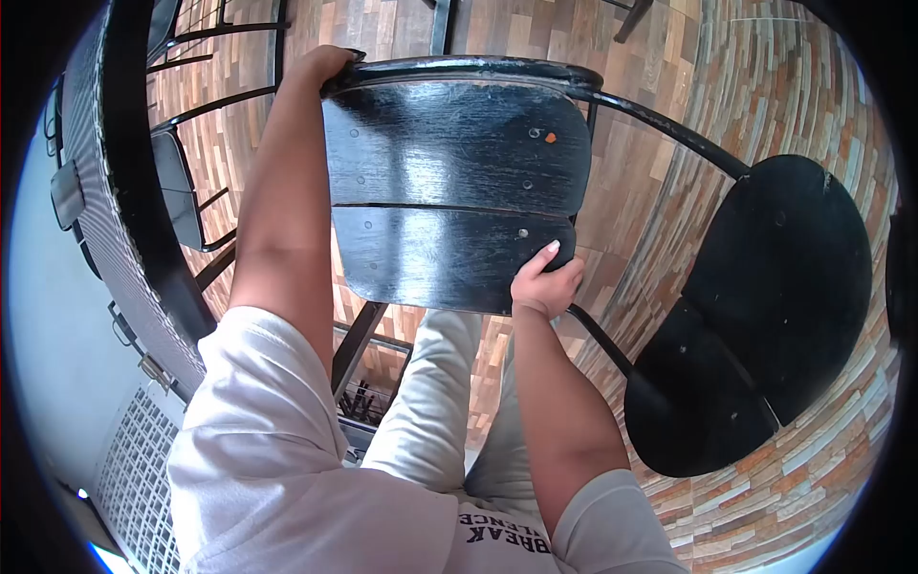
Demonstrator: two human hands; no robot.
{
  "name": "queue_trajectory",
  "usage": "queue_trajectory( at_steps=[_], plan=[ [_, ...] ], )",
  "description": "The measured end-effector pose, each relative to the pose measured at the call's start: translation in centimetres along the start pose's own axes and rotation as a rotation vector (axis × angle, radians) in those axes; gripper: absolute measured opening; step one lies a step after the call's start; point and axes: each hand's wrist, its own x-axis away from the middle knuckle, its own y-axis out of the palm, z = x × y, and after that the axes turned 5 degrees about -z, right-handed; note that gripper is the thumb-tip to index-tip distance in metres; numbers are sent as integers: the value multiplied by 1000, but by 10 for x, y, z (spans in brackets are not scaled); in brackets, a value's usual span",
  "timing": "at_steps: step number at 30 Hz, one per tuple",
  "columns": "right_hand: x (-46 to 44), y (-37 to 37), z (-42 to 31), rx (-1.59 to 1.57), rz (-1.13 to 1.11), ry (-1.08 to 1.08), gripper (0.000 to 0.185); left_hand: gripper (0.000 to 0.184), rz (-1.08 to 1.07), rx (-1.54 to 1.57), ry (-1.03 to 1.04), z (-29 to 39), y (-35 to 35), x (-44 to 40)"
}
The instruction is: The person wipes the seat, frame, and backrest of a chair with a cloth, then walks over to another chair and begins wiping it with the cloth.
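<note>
A black chair is in front of me, its worn wooden panel (449,182) facing up with bolt heads, a seam across it and a small orange spot. A second, rounded black panel (779,306) of dark wood is at the right, joined to it by curved metal tubes. My left hand (330,62) is closed at the far left corner, by the end of the black metal tube (469,65); its fingertips are partly hidden. My right hand (548,282) grips the near right edge of the first panel, thumb on top and the other fingers curled at the edge.
To the left runs a table edge (143,191) with a dark rim. Other black chairs (177,182) stand beyond it. Wood-patterned floor (636,124) lies ahead, and a stone-patterned wall (813,86) rises at the right. My legs (430,402) are just below the chair.
</note>
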Motion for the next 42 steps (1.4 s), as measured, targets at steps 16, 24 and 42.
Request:
queue_trajectory(
  at_steps=[16,24,42],
  plan=[
    [1,-5,-6,58,-37,-11,63,33,817,640,589,-30,163,291],
    [3,-7,-11,66,-19,40,74,40,666,1457,-44,-175,388,428],
    [7,-3,0,47,54,-56,77,71,255,2363,114,-208,343,265]
  ],
)
